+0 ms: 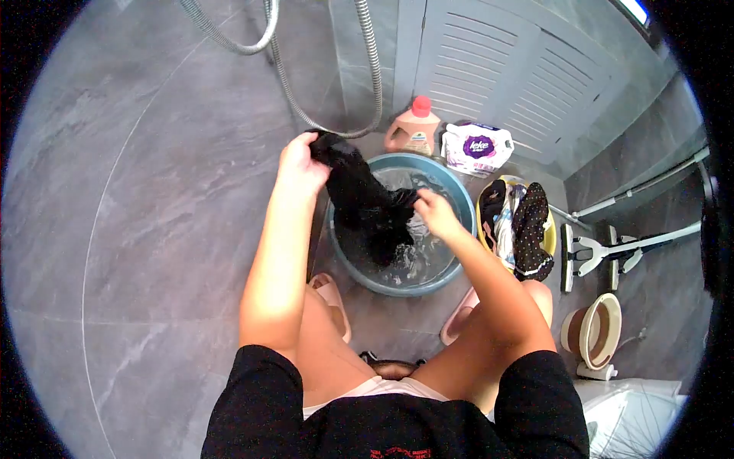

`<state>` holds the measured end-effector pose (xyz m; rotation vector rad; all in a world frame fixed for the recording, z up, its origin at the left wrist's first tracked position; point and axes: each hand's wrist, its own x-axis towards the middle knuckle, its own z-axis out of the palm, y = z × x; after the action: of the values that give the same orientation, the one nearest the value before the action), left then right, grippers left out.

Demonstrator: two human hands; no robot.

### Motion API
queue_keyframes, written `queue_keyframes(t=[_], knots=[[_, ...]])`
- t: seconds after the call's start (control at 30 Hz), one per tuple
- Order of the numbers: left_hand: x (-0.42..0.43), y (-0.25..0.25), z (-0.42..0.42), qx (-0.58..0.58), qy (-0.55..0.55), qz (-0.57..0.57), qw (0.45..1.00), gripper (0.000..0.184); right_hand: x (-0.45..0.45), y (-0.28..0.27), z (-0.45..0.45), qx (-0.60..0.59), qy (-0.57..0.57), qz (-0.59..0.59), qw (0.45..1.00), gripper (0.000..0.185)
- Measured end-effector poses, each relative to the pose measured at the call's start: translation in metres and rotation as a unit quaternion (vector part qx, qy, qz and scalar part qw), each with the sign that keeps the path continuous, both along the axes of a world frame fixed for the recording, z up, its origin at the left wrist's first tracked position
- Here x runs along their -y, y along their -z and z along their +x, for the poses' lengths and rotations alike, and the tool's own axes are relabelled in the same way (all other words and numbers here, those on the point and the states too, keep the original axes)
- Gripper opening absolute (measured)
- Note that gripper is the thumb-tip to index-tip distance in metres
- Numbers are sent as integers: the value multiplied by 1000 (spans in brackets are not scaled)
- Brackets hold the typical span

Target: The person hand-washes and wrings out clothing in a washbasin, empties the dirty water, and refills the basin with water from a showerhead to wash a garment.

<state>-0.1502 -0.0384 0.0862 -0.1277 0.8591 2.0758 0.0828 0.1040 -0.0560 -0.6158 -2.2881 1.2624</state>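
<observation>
"Both hands clamped on something, right?"

"Yep, fingers closed on a dark black piece of wet-looking cloth [355, 180]. Left hand [303, 166] has the bunched upper end, out past the rim, and the right hand [437, 213] is pinching an edge over the water. Can't tell what garment it is, tbh."

"So where's the cloth sitting?"

"Mostly in a round blue plastic basin [405, 290], lower part down in the sudsy-looking water [428, 264]."

"And around that?"

"Just behind the basin: a pink plastic bottle with a red cap [413, 136], next to a white plastic pack with a purple label [478, 149]. Off to the right, a yellow tub [551, 233] heaped with clothes, including a black fabric piece with white dots [531, 222]. Ribbed metal shower hose [373, 69] loops down behind the left hand."
</observation>
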Motion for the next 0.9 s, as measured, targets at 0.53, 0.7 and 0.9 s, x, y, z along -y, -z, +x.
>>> queue_keyframes(t=[0.53, 0.7, 0.9], knots=[[-23, 27, 116, -647, 291, -150, 689, 50, -2, -104, 32, -27, 114, -5, 993, 20], [-26, 37, 125, -654, 288, -247, 654, 36, 8, -98, 30, 27, 76, 8, 997, 20], [-31, 46, 116, -487, 283, -208, 800, 14, -3, -94, 40, 53, 23, 105, 993, 22]])
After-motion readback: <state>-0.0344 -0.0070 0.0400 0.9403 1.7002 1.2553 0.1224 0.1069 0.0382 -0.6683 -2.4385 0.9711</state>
